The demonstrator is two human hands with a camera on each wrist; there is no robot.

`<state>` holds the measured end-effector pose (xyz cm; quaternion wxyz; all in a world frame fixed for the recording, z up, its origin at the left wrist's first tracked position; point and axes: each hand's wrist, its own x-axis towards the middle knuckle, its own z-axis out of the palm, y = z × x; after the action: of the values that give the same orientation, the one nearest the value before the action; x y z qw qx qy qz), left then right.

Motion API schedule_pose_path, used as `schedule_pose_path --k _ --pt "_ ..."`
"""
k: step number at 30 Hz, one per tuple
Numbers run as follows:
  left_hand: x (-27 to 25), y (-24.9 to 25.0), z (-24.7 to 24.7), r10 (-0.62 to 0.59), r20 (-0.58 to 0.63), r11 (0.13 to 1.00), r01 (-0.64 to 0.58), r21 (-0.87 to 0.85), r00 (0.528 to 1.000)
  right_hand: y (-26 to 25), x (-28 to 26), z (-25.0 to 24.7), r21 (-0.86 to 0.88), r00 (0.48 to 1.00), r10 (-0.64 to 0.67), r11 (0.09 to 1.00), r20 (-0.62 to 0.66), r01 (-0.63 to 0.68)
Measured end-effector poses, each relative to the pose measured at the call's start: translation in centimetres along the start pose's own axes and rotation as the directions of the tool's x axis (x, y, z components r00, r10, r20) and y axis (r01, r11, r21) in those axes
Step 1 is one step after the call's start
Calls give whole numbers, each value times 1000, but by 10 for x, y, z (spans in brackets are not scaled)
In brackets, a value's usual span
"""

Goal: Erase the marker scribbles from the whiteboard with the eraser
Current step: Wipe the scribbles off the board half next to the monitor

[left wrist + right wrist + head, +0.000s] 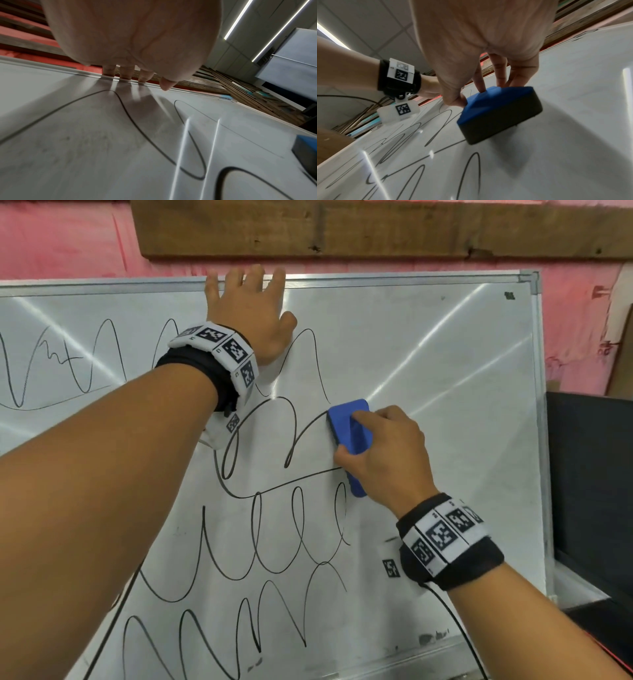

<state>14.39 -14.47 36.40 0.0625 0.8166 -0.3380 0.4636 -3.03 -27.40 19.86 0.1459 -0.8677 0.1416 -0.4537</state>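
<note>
A whiteboard (445, 354) leans against a pink wall, its left and middle covered in black marker scribbles (260, 542). My right hand (380, 446) grips a blue eraser (349, 422) with a dark felt base (501, 121), pressed flat on the board at the right ends of the loops. Thumb and fingers (481, 81) curl round the blue eraser (498, 100). My left hand (250, 309) lies flat on the board near its top, fingertips (125, 75) on the top frame. The eraser's corner (307, 148) shows in the left wrist view. The board right of the eraser is bare.
A dark wooden plank (376, 227) hangs on the wall above the board. A black object (589, 474) stands right of the board's metal frame (541, 440). A black cable (459, 625) runs down from my right wristband. Smudges mark the board's bottom edge.
</note>
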Motion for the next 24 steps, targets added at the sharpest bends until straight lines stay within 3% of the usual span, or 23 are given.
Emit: schedule_pose_path --k 8,18,24 --pt "-1 0 -1 -16 48 1000 16 -2 999 -8 26 -10 -2 999 -11 1000 -38 11" --pt "-8 3 -5 -27 57 999 29 -36 998 23 -79 20 -66 985 44 997 169 -33" --pt "-9 7 -9 -52 69 997 56 -51 996 18 -69 15 -65 987 29 998 155 -19"
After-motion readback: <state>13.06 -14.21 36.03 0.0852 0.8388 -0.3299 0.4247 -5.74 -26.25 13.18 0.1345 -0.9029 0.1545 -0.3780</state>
